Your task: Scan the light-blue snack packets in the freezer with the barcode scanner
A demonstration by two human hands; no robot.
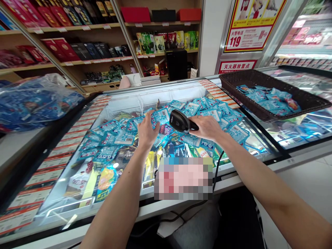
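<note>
My right hand (207, 127) is wrapped round the handle of a black barcode scanner (178, 121), its head tilted to the left. Close to the scanner head, a blue snack packet (163, 115) with a white barcode label sits between the thumb and fingers of my left hand (147, 131). Many similar blue packets (124, 137) are spread to both sides over the glass top of a chest freezer (62, 181). A dark cable (219, 166) hangs down below my right hand.
On the right freezer stands a dark woven basket (275, 116) with blue packets. A clear plastic bag (38, 103) of blue packs lies at left. Stocked shelves (90, 26) stand behind. A pixelated patch hides part of the near edge.
</note>
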